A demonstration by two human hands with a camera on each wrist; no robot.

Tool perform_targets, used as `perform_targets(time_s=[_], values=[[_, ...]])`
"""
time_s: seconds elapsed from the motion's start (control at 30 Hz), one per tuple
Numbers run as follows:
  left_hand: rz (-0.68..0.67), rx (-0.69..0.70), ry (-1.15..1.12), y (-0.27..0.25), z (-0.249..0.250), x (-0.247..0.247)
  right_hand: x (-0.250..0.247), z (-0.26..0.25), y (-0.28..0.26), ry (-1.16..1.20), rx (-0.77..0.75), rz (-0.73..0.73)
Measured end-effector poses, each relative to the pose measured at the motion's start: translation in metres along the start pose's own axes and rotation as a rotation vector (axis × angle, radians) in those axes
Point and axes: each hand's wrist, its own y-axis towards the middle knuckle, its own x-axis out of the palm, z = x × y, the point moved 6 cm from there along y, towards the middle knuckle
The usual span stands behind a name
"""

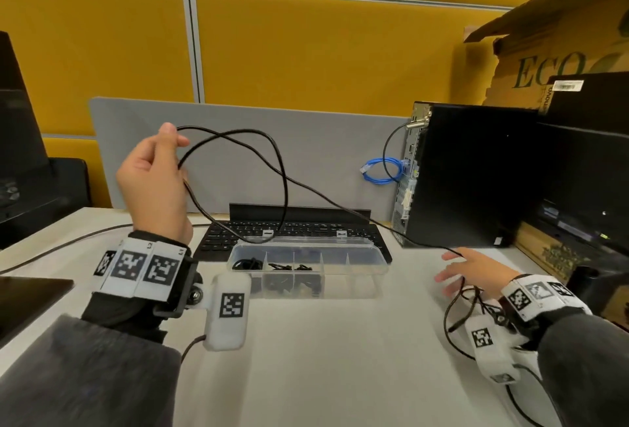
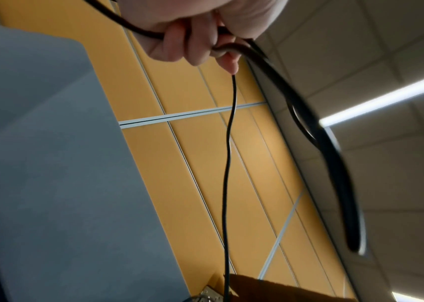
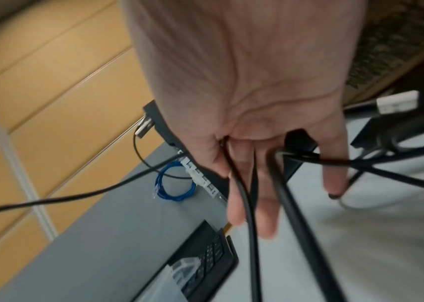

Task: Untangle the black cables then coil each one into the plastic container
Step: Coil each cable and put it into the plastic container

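Raised above the table's left half, the left hand (image 1: 155, 185) is seen with fingers curled around a black cable (image 1: 286, 185), which is gripped in several strands. A loop of it hangs down to the far rim of the clear plastic container (image 1: 371, 277) at the table's middle, where small black coils are held in the left compartments. One strand is stretched to the right hand (image 1: 473, 268), low near the table's right edge, fingers straight and spread, with strands threaded between them. A keyboard (image 1: 360, 232) is set behind the container, a computer tower (image 1: 476, 175) at the far right.
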Motion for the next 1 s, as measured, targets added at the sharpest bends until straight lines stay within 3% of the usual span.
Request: perform_targets(time_s=[0.1,0.17,0.2,0.27,0.37,0.5,0.6,0.67,0.73,0.8,0.87,0.93,1.0], values=[[0.102,-0.002,-0.012,0.007,-0.006,-0.016,-0.010,0.000,-0.002,0.339,0.040,0.051],[0.124,-0.008,0.017,0.010,-0.010,-0.024,-0.017,0.007,0.003,0.389,0.091,0.146],[0.110,-0.015,0.038,0.010,-0.012,-0.025,-0.022,0.013,0.007,0.314,0.119,0.215],[0.045,-0.030,0.102,0.008,-0.020,-0.023,-0.032,0.017,0.010,-0.128,0.132,0.322],[-0.018,-0.022,0.172,0.002,-0.026,-0.022,-0.040,0.014,0.002,-0.657,0.075,0.356],[-0.092,-0.030,0.159,-0.005,-0.026,-0.013,-0.037,-0.014,-0.013,-0.862,-0.032,0.390],[-0.299,-0.040,0.157,-0.025,-0.022,0.014,0.001,-0.072,-0.032,-0.684,-0.433,0.322],[-0.473,-0.056,0.159,-0.046,-0.022,0.035,0.023,-0.117,-0.069,-0.378,-0.741,0.301],[-0.676,-0.038,0.220,-0.075,-0.023,0.054,0.042,-0.149,-0.111,-0.032,-0.921,0.164],[-0.839,0.015,0.305,-0.100,-0.028,0.067,0.067,-0.161,-0.137,0.198,-0.925,-0.124],[-0.947,0.041,0.345,-0.115,-0.037,0.073,0.088,-0.159,-0.145,0.250,-0.806,-0.336],[-1.001,0.011,0.371,-0.121,-0.047,0.073,0.095,-0.155,-0.142,0.093,-0.813,-0.324],[-0.971,-0.015,0.415,-0.115,-0.055,0.067,0.083,-0.151,-0.130,-0.043,-0.850,-0.135]])
